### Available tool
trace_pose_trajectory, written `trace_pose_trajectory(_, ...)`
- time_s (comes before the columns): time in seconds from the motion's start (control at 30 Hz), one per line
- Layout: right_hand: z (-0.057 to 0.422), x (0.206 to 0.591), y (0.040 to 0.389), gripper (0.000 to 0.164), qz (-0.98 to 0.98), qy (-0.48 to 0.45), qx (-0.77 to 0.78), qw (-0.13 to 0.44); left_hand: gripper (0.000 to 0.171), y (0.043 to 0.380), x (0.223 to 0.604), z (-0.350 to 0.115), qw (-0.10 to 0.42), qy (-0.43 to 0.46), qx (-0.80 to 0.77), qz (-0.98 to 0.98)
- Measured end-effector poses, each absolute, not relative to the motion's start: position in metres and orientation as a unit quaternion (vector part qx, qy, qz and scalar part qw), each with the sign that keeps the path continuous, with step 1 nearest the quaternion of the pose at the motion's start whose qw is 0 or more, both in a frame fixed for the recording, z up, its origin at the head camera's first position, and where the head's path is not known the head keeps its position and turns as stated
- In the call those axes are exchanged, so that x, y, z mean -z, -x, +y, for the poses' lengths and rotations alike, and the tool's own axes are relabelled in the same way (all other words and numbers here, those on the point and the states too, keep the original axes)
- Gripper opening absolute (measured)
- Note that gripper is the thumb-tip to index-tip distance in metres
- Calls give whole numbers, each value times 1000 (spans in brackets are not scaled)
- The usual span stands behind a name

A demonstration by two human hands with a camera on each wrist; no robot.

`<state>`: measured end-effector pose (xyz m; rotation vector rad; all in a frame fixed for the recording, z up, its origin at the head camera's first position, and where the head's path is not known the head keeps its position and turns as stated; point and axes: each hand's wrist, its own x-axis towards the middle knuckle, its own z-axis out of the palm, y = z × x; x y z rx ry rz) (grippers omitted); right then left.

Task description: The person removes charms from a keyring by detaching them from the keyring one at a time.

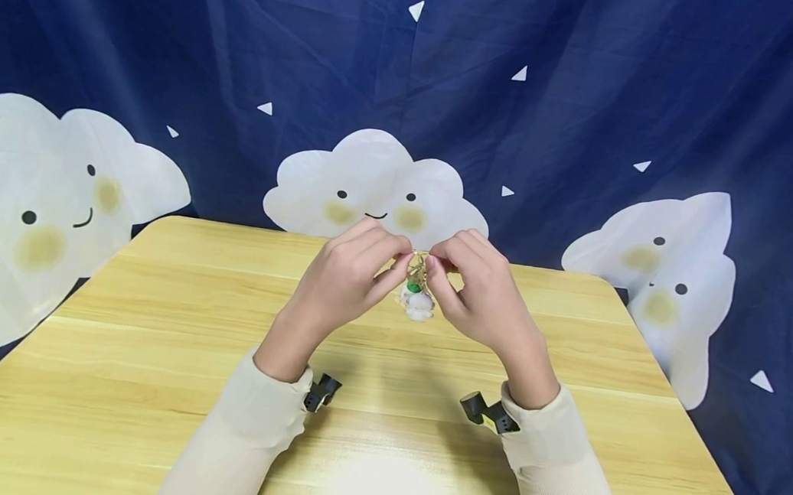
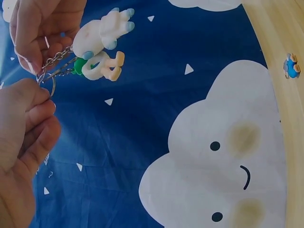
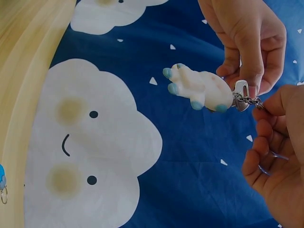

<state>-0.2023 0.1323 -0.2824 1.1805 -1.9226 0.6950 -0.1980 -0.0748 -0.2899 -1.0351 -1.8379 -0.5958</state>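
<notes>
Over the far half of the table, my left hand (image 1: 349, 275) and right hand (image 1: 479, 292) meet fingertip to fingertip. A metal key ring (image 2: 53, 88) is pinched between the left thumb and forefinger. With thumb and forefinger the right hand pinches the end of a keychain's short chain (image 3: 251, 100). From it hangs a white figurine (image 3: 204, 88) with blue feet. Beside this one dangles a second small figurine (image 2: 111, 66), pale with a green top (image 2: 80, 65). A silver clasp (image 3: 242, 92) shows by the left thumb. The fingers partly hide the joined rings.
A small blue keychain figure (image 2: 291, 65) lies on the wooden table (image 1: 152, 384), seen only in the wrist views. Behind the table's far edge hangs a dark blue curtain (image 1: 354, 60) with white clouds. Black wrist cameras (image 1: 322, 393) sit at both cuffs.
</notes>
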Motion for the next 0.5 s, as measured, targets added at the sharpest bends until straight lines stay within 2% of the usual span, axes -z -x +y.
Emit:
trace_pose_trajectory(0.37, 132, 283, 202, 11, -753, -464, -268, 381, 7, 197, 287, -79, 458, 418, 251, -743)
trace_pose_trajectory(0.5, 132, 282, 202, 16, -757, -463, -260, 381, 7, 197, 288, -78, 458, 418, 253, -743)
